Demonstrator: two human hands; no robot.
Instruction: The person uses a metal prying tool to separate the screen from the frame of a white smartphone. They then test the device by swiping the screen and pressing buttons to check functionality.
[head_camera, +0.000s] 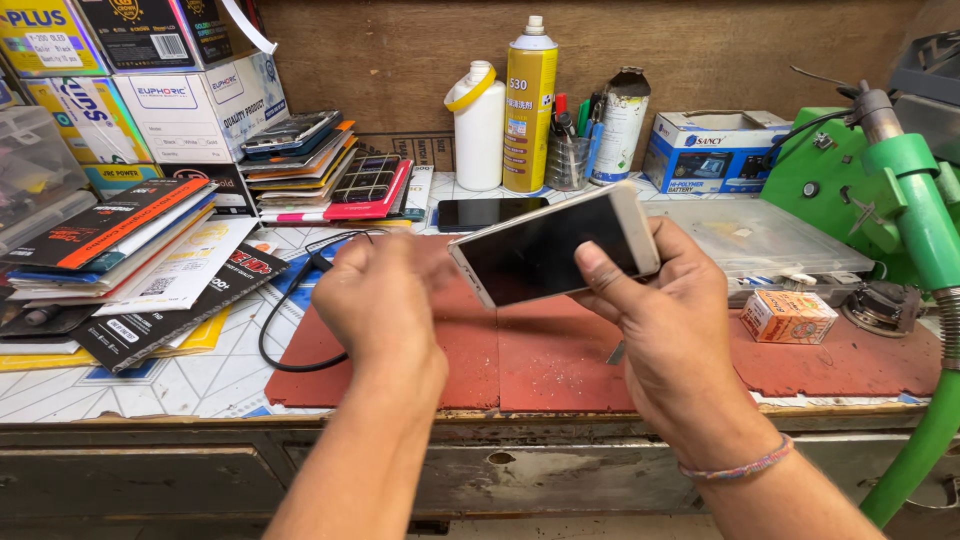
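The left hand (385, 290) hovers over the red work mat (560, 360), its fingers curled loosely inward; it is blurred, and I cannot tell whether it pinches anything. The right hand (665, 320) grips a white-edged smartphone (555, 245) by its right end, thumb across the dark glass, holding it tilted above the mat and just beside the left hand.

From the left: stacked phone-part boxes and flat packets (130, 240) crowd the tiled bench. A black cable (290, 300) loops from that pile onto the mat's left edge, one end near the left hand. Behind it lies a heap of old phones and screens (320, 165), then a second dark phone (490, 212) flat on the bench. Further back stand a white bottle (480, 125), a yellow spray can (528, 105) and a cup of pens (570, 150). To the right sit a clear plastic tray (760, 235), a small orange box (790, 315) and a green stand with a hose (900, 200).

As a judgement, the handling looks early: the phone appears closed and whole, its screen dark, no cable visibly plugged in, and no loose parts lie on the mat.
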